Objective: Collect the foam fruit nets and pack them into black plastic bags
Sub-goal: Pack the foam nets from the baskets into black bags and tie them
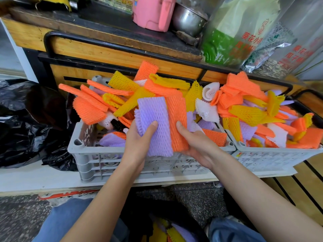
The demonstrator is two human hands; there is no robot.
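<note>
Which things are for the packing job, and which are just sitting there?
For the job: purple net in the left hand, orange net in the right hand, left grey crate, right grey crate, black bag.
Just lying about: pink jug, metal pot, seed packet on the counter.

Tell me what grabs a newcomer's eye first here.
Bright foam nets overflow two grey crates mid-frame. In front, the left hand grips a purple net and the right hand an orange net. A pink jug stands on the shelf above.
</note>
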